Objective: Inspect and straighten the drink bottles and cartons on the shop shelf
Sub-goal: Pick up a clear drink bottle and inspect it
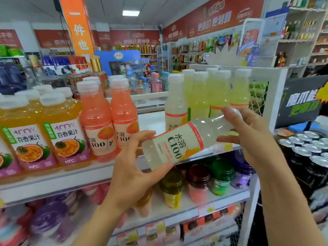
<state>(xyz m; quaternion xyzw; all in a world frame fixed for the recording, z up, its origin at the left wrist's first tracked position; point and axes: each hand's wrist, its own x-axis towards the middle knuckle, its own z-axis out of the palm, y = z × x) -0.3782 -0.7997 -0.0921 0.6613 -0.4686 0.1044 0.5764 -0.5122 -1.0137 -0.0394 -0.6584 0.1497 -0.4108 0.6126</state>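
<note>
Head view: a pale C100 bottle lies tilted, cap up and to the right, in front of the top shelf and between both hands. The left hand grips its base; the right hand curls round its neck and cap. Behind it stand a matching pale bottle and yellow-green bottles. Pink C100 bottles and passion-fruit juice bottles stand to the left.

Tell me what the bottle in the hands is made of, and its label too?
The bottle looks like clear, shiny plastic: it is see-through above and below the label, and light glints on it. Its label seems to be a thin, smooth printed wrap, plastic or paper; the picture can't settle which.
</note>
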